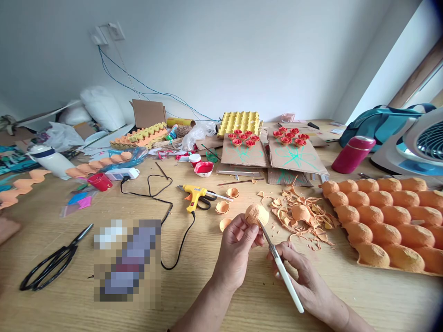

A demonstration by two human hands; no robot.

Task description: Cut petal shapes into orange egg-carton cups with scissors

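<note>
My left hand (238, 244) pinches a small orange egg-carton cup (256, 214) between thumb and fingers, its rounded side up. In my right hand (301, 276) is a pair of white-handled scissors (289, 285), seen nearly edge-on. Their metal tip touches the lower edge of the cup. Beyond my left hand, several cut orange cups (222, 207) lie near a yellow glue gun (195, 196). To the right is a heap of orange carton scraps (311, 216) with another cup piece in it.
A large orange egg tray (387, 221) lies at right, below a pink bottle (353, 154) and a fan (415, 143). Cardboard sheets (294, 161) bear red flowers. Black scissors (51, 265) rest at left; a black cord (185, 244) crosses the table. Another person's hand (8, 229) shows at the left edge.
</note>
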